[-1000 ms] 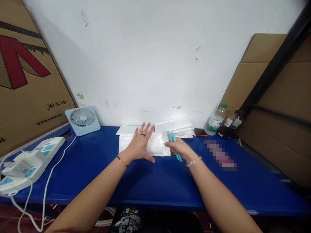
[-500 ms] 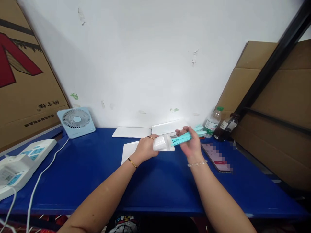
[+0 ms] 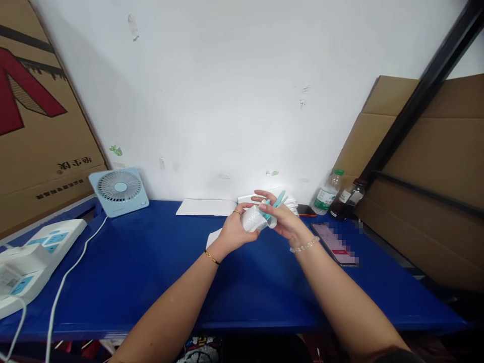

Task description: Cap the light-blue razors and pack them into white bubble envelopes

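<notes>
A small white bubble-wrap pouch point(image 3: 252, 221) is in my left hand point(image 3: 236, 229), whose fingers and thumb are wrapped round it. Out of its mouth, on the right, come several thin teal sticks point(image 3: 280, 198), slanting up to the right. My right hand point(image 3: 282, 218) closes on these sticks at the pouch's mouth, thumb across them and some fingers stretched out behind. The sticks' lower ends are hidden in the pouch. Below my left hand lies a white sheet or envelope point(image 3: 213, 238), partly covered by that hand.
White flat envelopes point(image 3: 206, 207) lie along the wall. On the left are a light blue fan point(image 3: 120, 190) and a white power strip point(image 3: 56, 244) with a cable. A green-capped bottle point(image 3: 327, 194), a dark bottle point(image 3: 346, 200) and a phone point(image 3: 335, 243) are at right.
The teal sticks have gone deeper into the pouch, so less of them shows. My right hand has moved left, up to the pouch's mouth, and the sticks now tilt more steeply.
</notes>
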Tool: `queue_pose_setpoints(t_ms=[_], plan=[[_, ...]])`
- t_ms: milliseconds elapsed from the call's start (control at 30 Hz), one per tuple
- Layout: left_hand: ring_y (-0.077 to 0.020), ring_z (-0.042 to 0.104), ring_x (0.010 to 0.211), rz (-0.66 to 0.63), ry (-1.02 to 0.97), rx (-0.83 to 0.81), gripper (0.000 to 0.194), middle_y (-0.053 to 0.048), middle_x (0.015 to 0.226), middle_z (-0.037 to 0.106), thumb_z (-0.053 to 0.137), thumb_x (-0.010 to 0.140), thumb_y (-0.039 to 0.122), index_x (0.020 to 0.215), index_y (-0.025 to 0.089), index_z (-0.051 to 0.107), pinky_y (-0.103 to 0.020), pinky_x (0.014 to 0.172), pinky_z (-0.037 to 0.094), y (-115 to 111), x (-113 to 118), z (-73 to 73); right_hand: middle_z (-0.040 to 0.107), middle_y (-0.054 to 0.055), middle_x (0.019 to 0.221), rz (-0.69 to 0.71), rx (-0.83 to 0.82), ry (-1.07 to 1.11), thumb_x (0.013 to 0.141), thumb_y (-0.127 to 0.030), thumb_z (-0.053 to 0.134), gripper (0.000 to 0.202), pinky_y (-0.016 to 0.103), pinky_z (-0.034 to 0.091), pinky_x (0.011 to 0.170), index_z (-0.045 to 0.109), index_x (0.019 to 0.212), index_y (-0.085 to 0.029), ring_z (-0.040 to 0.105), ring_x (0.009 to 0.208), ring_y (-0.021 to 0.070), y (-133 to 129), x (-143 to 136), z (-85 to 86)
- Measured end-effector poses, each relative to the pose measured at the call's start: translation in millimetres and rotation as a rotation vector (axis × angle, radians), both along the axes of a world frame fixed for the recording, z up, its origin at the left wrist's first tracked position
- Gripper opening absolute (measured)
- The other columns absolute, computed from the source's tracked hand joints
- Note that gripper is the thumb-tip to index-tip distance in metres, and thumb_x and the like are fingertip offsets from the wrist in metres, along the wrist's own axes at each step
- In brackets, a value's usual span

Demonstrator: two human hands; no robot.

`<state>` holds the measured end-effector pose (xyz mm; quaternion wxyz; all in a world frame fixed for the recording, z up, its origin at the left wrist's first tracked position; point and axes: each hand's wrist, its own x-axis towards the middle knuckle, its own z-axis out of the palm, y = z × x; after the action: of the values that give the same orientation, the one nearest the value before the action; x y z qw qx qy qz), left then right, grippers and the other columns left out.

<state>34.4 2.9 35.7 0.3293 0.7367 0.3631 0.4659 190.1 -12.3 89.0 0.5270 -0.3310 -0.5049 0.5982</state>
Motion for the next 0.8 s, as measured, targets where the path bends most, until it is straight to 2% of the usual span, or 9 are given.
queue_pose_setpoints(t_ms=[100, 167, 367, 467, 567, 633, 700, 733, 800], plan=[[-0.0177, 0.06, 0.084, 0.053, -0.115, -0.02, 0.067, -0.004, 0.103, 0.06, 0.073, 0.06, 0.024, 0.119, 0.024, 0.041, -0.026, 0.071, 0.046, -1.2, -6.5, 5.4, 0.058, 0.005, 0.116, 0.017, 0.013, 0.016, 0.07, -0.036, 0.073, 0.049, 0.028, 0.051, 0.075, 0.055, 0.115, -0.027, 0.059, 0.099, 0.0191, -1.0, -7.3, 18.4], [-0.0178, 0.06, 0.086, 0.065, -0.19, -0.02, 0.068, -0.005, 0.104, 0.06, 0.073, 0.061, 0.023, 0.121, 0.024, 0.04, -0.026, 0.073, 0.046, -2.7, -11.5, 10.8, 0.058, 0.006, 0.116, 0.027, 0.059, -0.09, 0.074, -0.04, 0.068, 0.046, 0.028, 0.05, 0.073, 0.055, 0.116, -0.027, 0.058, 0.098, 0.0197, 0.7, -15.6, 33.7], [-0.0189, 0.058, 0.092, 0.139, -0.333, 0.031, 0.078, -0.005, 0.108, 0.057, 0.075, 0.059, 0.022, 0.127, 0.024, 0.038, -0.026, 0.078, 0.045, -2.5, -33.1, 19.1, 0.056, 0.007, 0.115, -0.053, 0.307, -0.484, 0.067, -0.033, 0.076, 0.054, 0.03, 0.047, 0.077, 0.057, 0.116, -0.023, 0.055, 0.1, 0.0198, 8.1, -39.9, 75.4], [-0.0191, 0.057, 0.095, 0.148, -0.347, 0.062, 0.081, -0.006, 0.112, 0.055, 0.075, 0.059, 0.022, 0.13, 0.025, 0.036, -0.027, 0.08, 0.044, -1.2, -42.1, 19.5, 0.059, 0.006, 0.108, -0.081, 0.346, -0.563, 0.071, -0.038, 0.071, 0.048, 0.026, 0.046, 0.065, 0.057, 0.115, -0.024, 0.058, 0.086, 0.017, 7.7, -42.9, 80.4], [-0.0209, 0.055, 0.1, 0.143, -0.344, 0.089, 0.084, -0.008, 0.118, 0.053, 0.076, 0.06, 0.023, 0.132, 0.024, 0.034, -0.029, 0.084, 0.044, -2.9, -45.7, 21.7, 0.063, 0.004, 0.08, -0.111, 0.348, -0.715, 0.078, -0.042, 0.063, 0.028, 0.023, 0.039, 0.05, 0.065, 0.094, -0.019, 0.055, 0.065, 0.0138, 7.2, -43.6, 77.3], [-0.0236, 0.052, 0.107, 0.116, -0.334, 0.092, 0.094, -0.009, 0.124, 0.05, 0.08, 0.055, 0.024, 0.135, 0.024, 0.032, -0.031, 0.089, 0.042, -3.9, -47.4, 23.8, 0.055, 0.0, 0.059, -0.145, 0.39, -0.855, 0.078, -0.038, 0.062, 0.023, 0.023, 0.032, 0.046, 0.064, 0.072, -0.016, 0.047, 0.052, 0.0105, 6.4, -44.8, 77.6], [-0.0263, 0.049, 0.114, 0.037, -0.345, 0.069, 0.106, -0.011, 0.128, 0.049, 0.084, 0.049, 0.027, 0.139, 0.023, 0.029, -0.032, 0.094, 0.04, -2.4, -51.1, 25.1, 0.048, -0.003, 0.049, -0.184, 0.493, -0.947, 0.076, -0.03, 0.064, 0.022, 0.023, 0.027, 0.045, 0.061, 0.059, -0.016, 0.039, 0.046, 0.0075, 4.0, -45.9, 83.7], [-0.0267, 0.049, 0.115, -0.019, -0.367, 0.04, 0.106, -0.011, 0.127, 0.051, 0.084, 0.049, 0.031, 0.139, 0.022, 0.029, -0.033, 0.095, 0.039, -0.4, -53.9, 25.1, 0.047, -0.004, 0.048, -0.191, 0.548, -0.964, 0.074, -0.027, 0.065, 0.021, 0.023, 0.026, 0.046, 0.06, 0.057, -0.016, 0.037, 0.046, 0.0068, 2.2, -46.1, 89.1], [-0.0255, 0.053, 0.111, -0.157, -0.4, -0.08, 0.089, -0.01, 0.12, 0.057, 0.08, 0.058, 0.04, 0.134, 0.02, 0.038, -0.032, 0.093, 0.041, 5.3, -60.3, 23.2, 0.049, -0.004, 0.05, -0.174, 0.628, -0.953, 0.073, -0.026, 0.067, 0.017, 0.023, 0.026, 0.048, 0.063, 0.06, -0.016, 0.038, 0.048, 0.0064, -2.0, -45.0, 102.6]])
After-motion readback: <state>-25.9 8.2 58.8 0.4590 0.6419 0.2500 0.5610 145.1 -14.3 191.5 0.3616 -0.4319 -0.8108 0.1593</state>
